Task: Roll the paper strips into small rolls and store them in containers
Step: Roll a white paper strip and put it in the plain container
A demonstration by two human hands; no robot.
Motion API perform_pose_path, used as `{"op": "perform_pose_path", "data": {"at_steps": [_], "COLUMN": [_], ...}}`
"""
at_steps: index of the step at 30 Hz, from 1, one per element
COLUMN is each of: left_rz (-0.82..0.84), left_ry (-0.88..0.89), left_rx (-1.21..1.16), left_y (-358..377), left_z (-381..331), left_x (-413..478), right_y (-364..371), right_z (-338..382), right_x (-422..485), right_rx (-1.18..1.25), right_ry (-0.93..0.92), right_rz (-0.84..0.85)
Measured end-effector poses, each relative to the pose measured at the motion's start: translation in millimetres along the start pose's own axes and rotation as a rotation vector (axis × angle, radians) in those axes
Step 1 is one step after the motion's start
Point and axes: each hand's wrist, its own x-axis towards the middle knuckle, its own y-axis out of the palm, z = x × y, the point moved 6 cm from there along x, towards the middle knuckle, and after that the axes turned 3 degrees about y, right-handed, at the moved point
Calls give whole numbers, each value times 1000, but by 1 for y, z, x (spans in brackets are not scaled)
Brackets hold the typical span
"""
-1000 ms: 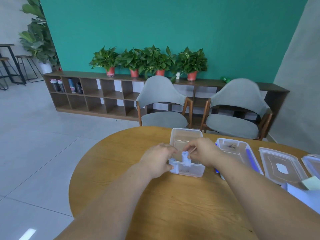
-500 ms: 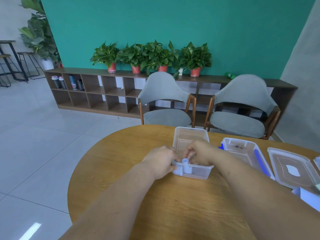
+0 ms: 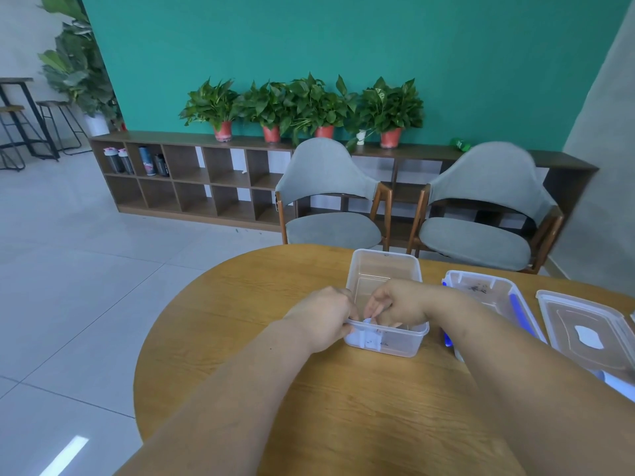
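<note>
Head view, left hand (image 3: 323,319) and right hand (image 3: 403,304) curled, pinching paper roll (image 3: 368,323) inside clear container (image 3: 395,342)

My left hand (image 3: 323,317) grips the clear box (image 3: 385,252) at its near corner and my right hand (image 3: 402,304) pinches a paper roll (image 3: 367,321) there, so that end is crowded. The far half, toward 12 o'clock, is open from above. At 3 o'clock a blue-clipped lid (image 3: 494,297) lies just beside the box, with a clear lid (image 3: 584,321) beyond. From 7 to 11 o'clock I see bare table (image 3: 247,304).
</note>
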Motion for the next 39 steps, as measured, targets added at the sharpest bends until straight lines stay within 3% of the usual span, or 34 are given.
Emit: {"op": "perform_pose_path", "data": {"at_steps": [6,18,30,39], "left_rz": [-1,-9,36,26], "left_ry": [-7,-21,-24,-33], "left_rx": [-6,-16,71,91], "left_y": [1,1,-7,-11], "left_z": [1,0,-6,-6], "left_x": [1,3,2,0], "right_y": [4,12,7,6], "right_z": [-3,-6,-4,0], "right_x": [7,10,13,9], "right_rx": [6,161,-67,-101], "right_ry": [9,-31,32,22], "right_rz": [-150,-217,-267,-280]}}
